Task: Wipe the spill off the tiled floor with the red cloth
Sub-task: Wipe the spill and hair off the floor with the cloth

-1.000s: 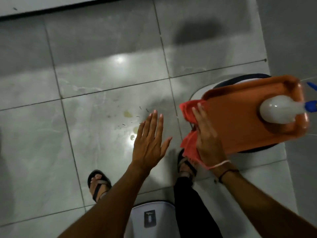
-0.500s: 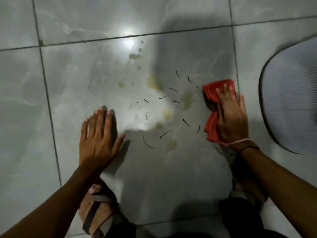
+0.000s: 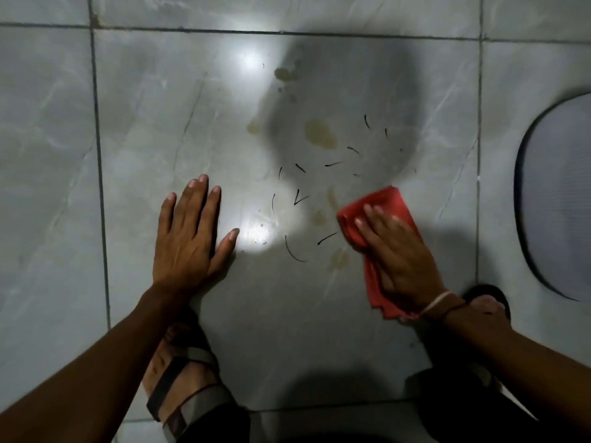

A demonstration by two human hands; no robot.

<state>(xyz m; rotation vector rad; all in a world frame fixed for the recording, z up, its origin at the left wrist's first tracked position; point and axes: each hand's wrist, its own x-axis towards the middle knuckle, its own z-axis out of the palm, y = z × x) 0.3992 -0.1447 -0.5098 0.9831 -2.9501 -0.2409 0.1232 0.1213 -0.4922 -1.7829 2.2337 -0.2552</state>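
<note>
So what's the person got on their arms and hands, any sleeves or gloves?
No sleeves or gloves: both forearms are bare. The left hand wears nothing. The right hand has a pale band and a thin dark cord at the wrist.

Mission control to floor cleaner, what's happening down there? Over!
Left hand flat on the tile, empty. Right hand pressing the red cloth at the spill's right edge. Yellowish spots and dark strands unwiped. Nothing in the way.
</note>
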